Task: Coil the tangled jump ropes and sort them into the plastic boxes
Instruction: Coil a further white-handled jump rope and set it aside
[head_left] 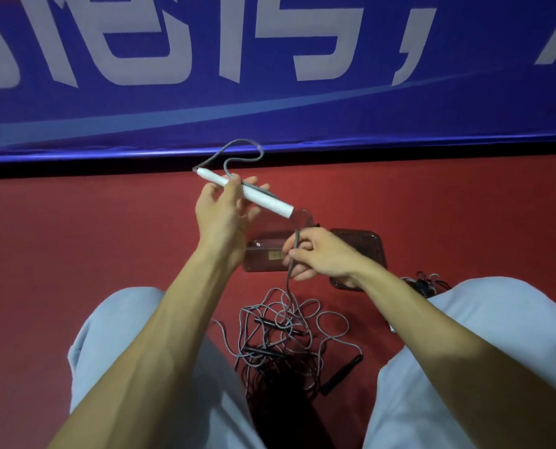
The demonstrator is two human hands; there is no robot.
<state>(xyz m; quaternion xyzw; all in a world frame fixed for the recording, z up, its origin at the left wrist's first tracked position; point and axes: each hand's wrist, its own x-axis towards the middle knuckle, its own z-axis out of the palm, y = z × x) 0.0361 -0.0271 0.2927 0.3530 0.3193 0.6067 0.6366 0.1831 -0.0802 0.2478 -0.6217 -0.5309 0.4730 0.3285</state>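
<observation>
My left hand (222,210) holds a white jump-rope handle (263,198) up in the air, thumb and fingers round its middle. A grey rope loop (241,154) curls from the handle's far end. My right hand (315,254) pinches the grey rope (292,254) just below the handle's near end. That rope drops into a tangled pile of grey ropes (289,332) with black handles (343,374) on the red floor between my knees. Two clear plastic boxes (263,256) (370,247) stand on the floor behind my hands.
A blue banner (270,92) with large white letters runs along the wall ahead. My knees in light grey trousers (484,345) flank the pile. Another small bundle of rope (427,283) lies by my right knee. Red floor stretches to the left.
</observation>
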